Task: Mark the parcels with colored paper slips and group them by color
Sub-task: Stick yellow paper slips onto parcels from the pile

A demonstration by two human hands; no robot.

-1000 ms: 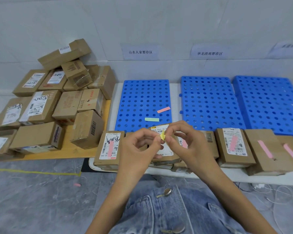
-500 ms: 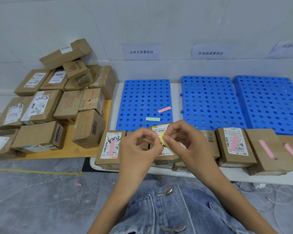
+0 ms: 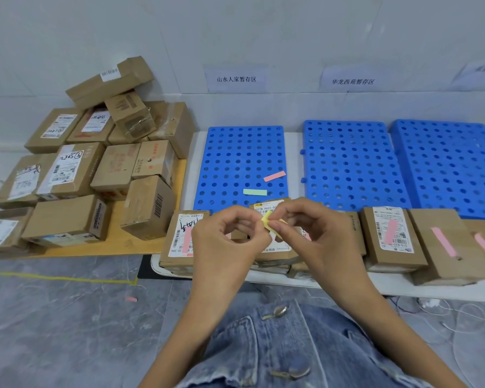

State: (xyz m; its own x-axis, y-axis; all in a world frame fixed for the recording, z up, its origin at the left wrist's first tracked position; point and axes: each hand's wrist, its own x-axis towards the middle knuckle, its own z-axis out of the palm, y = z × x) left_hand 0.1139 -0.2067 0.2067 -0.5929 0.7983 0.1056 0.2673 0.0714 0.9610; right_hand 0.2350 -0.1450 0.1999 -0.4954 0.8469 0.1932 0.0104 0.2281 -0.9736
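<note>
Pinching a small yellow slip (image 3: 267, 223) between them, the left hand (image 3: 226, 242) and the right hand (image 3: 314, 236) meet at the centre of the frame, thumb and forefinger of each closed on the paper, the other fingers curled; the slip hangs just above a labelled parcel (image 3: 275, 249) at the near edge of the white table (image 3: 347, 287); left of it sits a parcel with a pink slip (image 3: 179, 239), and to the right a row of parcels carries pink slips (image 3: 389, 232); behind them lie three blue perforated boards (image 3: 347, 163), the leftmost holding a loose pink slip (image 3: 275, 176) and a green slip (image 3: 254, 192); a pile of unmarked boxes (image 3: 95, 169) fills the left of the frame; a pink scrap (image 3: 131, 299) lies on the grey floor at lower left.
</note>
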